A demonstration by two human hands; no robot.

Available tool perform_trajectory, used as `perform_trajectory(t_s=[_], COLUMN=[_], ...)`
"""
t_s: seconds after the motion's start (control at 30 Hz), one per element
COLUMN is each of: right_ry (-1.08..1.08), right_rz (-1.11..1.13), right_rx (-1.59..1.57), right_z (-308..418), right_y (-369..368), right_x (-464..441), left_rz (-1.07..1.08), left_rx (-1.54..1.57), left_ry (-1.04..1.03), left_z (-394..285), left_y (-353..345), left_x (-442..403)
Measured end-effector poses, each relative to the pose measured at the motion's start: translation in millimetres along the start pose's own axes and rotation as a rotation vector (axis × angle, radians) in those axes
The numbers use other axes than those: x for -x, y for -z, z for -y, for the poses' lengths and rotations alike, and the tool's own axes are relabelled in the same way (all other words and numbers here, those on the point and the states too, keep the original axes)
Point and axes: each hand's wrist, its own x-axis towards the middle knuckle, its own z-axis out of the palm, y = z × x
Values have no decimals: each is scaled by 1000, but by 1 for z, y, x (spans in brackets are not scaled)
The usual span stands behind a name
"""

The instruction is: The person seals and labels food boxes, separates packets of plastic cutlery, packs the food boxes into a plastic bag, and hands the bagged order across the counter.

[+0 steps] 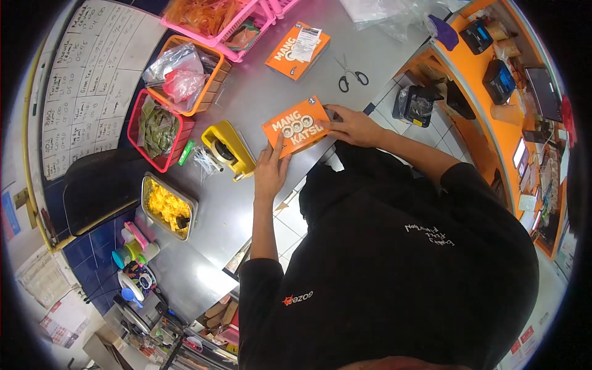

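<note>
An orange cardboard food box [295,143], printed "MANG KATSU" in white, lies near the edge of the steel table. My left hand [271,171] grips its near left side, with fingertips over the top. At the opposite end, my right hand [354,126] has its thumb and fingers around the corner. The lid looks closed, and the contents are hidden. A second orange box [288,60] with a white paper slip [306,43] on it sits farther back. Black-handled scissors [353,80] lie beside that box with blades apart. A yellow tape dispenser [237,154] stands left of my hands.
On the left of the steel table [225,216] are a metal tray [194,213] of yellow food, a red basket [161,163] with packed leaves, and an orange basket [213,86] of bags. Pink baskets [231,49] stand at the back. An orange shelf unit [459,46] is on the right.
</note>
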Motion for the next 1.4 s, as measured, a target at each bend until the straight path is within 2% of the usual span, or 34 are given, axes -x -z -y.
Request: perform_trajectory(t_s=[0.13,0.2,0.37,0.43,0.47,0.53,0.6,0.67,0.73,0.77,0.8,0.9,0.97,1.0,1.03,1.07,1.13,1.2,1.27,1.33,1.37,1.4], right_ry=[64,90,243,226,257,130,111,107,142,93,46,-110,-463,-483,-645,-804,-846,-897,-807,-792,-752,-765], right_rz=[-65,-62,-58,-130,-117,-128,-141,-311,-243,-174,-111,-115,147,127,194,256,211,168,104,24,-27,-39], right_rx=[3,31,31,36,18,126,163,147,-161,-314,-461,-579,-765,-760,-859,-958,-969,-991,-953,-922,-893,-882], right_z=[4,8,-3,-12,-10,1,25,68,108,132,154,170,168,173,180,186,186,188,192,210,218,226], right_y=[4,10,-4,-11,-13,5,18,25,5,-10,-27,-101,-135,-135,-131,-128,-138,-147,-147,-140,-135,-129], right_x=[-3,-4,-6,-19,-23,-36,-50,-73,-98,-112,-128,-170,-183,-186,-187,-189,-193,-188,-183,-178,-176,-172], left_rz=[-27,-191,-229,-285,-295,-387,-443,-488,-557,-587,-591,-470,-384,-365,-333,-313,-708,-719,-735,-543,-533,-471], left_rx=[-35,-242,-259,-298,-313,-145,-81,-7,-25,56,64,93,185,337,485,496,660,713,772,525,542,688], left_ry=[-21,-90,-201,-269,-235,-216,-139,-73,-69,28,15,-113,-138,-4,133,109,366,312,259,196,183,282], left_z=[3,-3,4,-2,-5,-10,-25,-29,-26,-39,-39,-27,-3,10,21,32,42,54,77,99,102,96], left_y=[-5,-8,-21,-21,-26,-38,-42,-49,-58,-52,-50,-44,-35,-25,-13,-5,19,37,39,34,28,33], left_x=[-2,1,3,2,4,-3,-13,-19,-21,-22,-18,22,73,100,120,127,130,113,98,95,96,98])
